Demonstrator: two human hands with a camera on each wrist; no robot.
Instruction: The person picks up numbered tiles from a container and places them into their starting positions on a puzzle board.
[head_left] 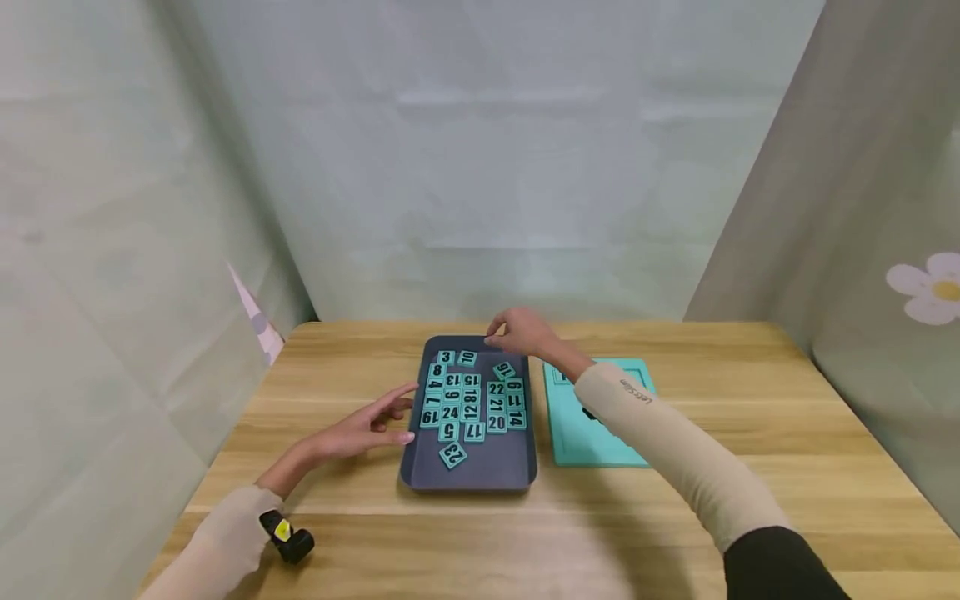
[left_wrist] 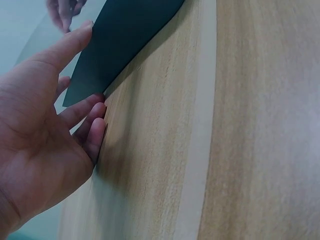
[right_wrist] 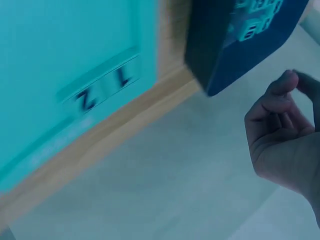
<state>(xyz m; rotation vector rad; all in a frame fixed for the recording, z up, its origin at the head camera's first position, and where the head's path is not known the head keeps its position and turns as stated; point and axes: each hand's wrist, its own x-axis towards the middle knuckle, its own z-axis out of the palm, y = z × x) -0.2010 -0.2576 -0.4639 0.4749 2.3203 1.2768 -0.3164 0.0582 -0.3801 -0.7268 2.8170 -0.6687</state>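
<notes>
A dark grey tray (head_left: 491, 473) lies on the table, with several teal number tiles (head_left: 450, 412) spread over its floor. My left hand (head_left: 367, 429) rests along the tray's left edge, thumb extended at the rim and fingers loosely bent against the side. Over the tray's far right corner hovers my right hand (head_left: 522, 332), its fingers loosely curled and thumb close to the index finger, with nothing visible between them. Right of the tray, partly covered by my right forearm, is a teal board (head_left: 592, 446). Tiles 1 (right_wrist: 123, 77) and 2 (right_wrist: 86, 99) lie in its recess.
The wooden table (head_left: 345, 533) ends at a pale hanging cloth (head_left: 480, 208) behind and at both sides. Tile 23 (head_left: 453, 454) lies turned, near the tray's front. A black wrist camera (head_left: 288, 540) sits on my left sleeve.
</notes>
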